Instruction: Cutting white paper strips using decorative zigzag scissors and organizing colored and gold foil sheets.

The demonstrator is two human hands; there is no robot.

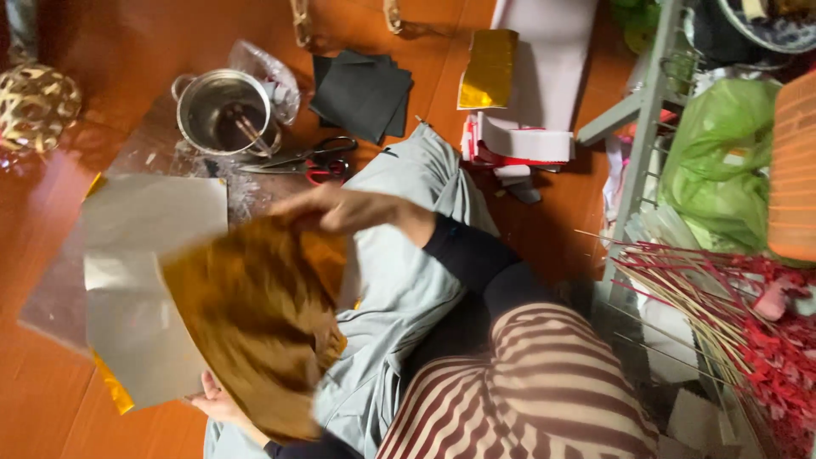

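Striped fabric is filling the near foreground beside a pale grey-blue trouser leg. Over that leg, the right hand is pinching the top edge of a blurred gold foil sheet, while the left hand is gripping its lower edge, fingers hidden behind it so their spread cannot be told. Silver sheets are lying on the wooden floor underneath. Beyond, scissors, a steel pot and black paper squares are sitting; red-tipped sticks are crowding the right.
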